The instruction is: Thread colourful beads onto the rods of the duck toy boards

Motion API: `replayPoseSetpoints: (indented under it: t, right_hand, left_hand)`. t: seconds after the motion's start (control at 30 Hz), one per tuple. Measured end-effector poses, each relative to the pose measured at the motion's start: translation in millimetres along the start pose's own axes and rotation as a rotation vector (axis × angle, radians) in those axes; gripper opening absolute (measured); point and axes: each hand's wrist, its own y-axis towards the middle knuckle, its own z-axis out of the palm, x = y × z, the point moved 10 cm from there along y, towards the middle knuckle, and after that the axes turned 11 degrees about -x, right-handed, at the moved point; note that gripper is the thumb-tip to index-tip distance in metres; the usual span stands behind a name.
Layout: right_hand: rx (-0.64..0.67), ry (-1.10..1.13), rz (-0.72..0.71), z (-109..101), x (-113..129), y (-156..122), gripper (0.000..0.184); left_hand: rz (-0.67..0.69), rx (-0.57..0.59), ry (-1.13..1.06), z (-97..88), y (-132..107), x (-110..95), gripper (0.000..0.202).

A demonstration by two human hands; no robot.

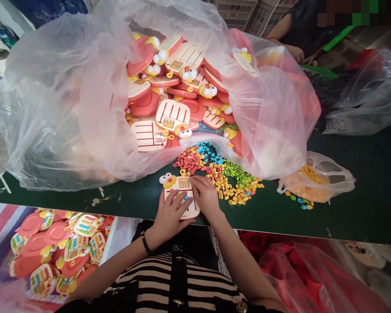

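On the table's near edge lies a toy board (pixel 193 211), cream-faced with a red rim, dark slots and a yellow duck-like head with bulging white eyes. My left hand (pixel 172 211) grips it from the left, fingers across its face and thumb along the near edge. A small blue piece (pixel 186 198) shows by those fingertips. At the board's upper right, my right hand (pixel 207 193) is closed in a pinch against the face; whatever is between its fingertips is hidden. Just beyond are heaps of small red pieces (pixel 189 161), blue pieces (pixel 207 150), green pieces (pixel 237 173) and yellow pieces (pixel 236 193).
A large clear plastic bag (pixel 61 104) full of similar boards (pixel 172 115) covers the table's far side. To the right sits a small bag (pixel 322 182) of yellow pieces. Lower left, a container holds boards with coloured pieces (pixel 86 224). Another person's hand (pixel 295 53) appears upper right.
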Motion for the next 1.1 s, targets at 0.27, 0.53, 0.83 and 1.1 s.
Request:
replayPoseSetpoints:
  t: [0.27, 0.53, 0.83, 1.1]
  right_hand:
    - [0.075, -0.010, -0.060, -7.2, 34.8, -38.7, 0.036]
    - [0.103, -0.238, 0.143, -7.9, -61.3, 53.6, 0.030]
    - [0.215, -0.378, 0.086, 13.1, -74.7, 78.9, 0.013]
    - [0.205, -0.401, 0.086, 6.7, -81.7, 76.6, 0.008]
  left_hand:
    - [-0.091, -0.072, 0.016, 0.3, 0.6, 5.0, 0.063]
    - [-0.064, 0.071, 0.036, 10.2, 18.0, 9.2, 0.093]
    - [-0.126, 0.083, -0.090, 6.5, 22.0, 12.7, 0.086]
    - [-0.068, -0.003, -0.085, 7.5, 11.1, 8.8, 0.059]
